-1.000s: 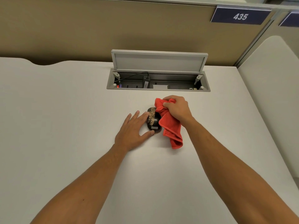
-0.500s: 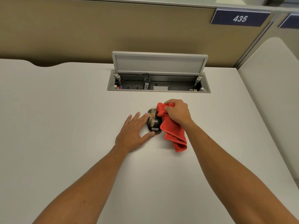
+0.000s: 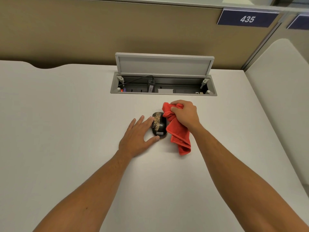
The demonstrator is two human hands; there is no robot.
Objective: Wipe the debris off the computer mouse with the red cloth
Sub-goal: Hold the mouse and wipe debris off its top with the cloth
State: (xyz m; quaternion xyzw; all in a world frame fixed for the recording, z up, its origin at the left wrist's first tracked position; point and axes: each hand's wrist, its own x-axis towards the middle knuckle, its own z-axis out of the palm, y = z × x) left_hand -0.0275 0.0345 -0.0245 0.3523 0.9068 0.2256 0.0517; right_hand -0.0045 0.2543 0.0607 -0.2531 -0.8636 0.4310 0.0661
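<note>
A black computer mouse [image 3: 160,125] lies on the white desk [image 3: 66,131], with a stripe of tan crumbs [image 3: 156,120] along its left top and a few crumbs on the desk at its near end. My left hand [image 3: 138,137] rests flat on the desk against the mouse's left side, thumb at its near end, index finger touching its left edge. My right hand [image 3: 184,114] grips the bunched red cloth [image 3: 178,131] just right of the mouse. The cloth touches the mouse's right side and trails toward me on the desk.
An open cable box [image 3: 163,86] with its lid [image 3: 164,66] raised sits in the desk behind the mouse, with a plug and cable inside. A tan partition [image 3: 117,30] with a sign reading 435 [image 3: 247,19] stands behind. A white side panel [image 3: 280,97] borders the right.
My right hand with the cloth has shifted slightly right and back off the mouse's top, showing more of its right half. The left hand stays beside the mouse.
</note>
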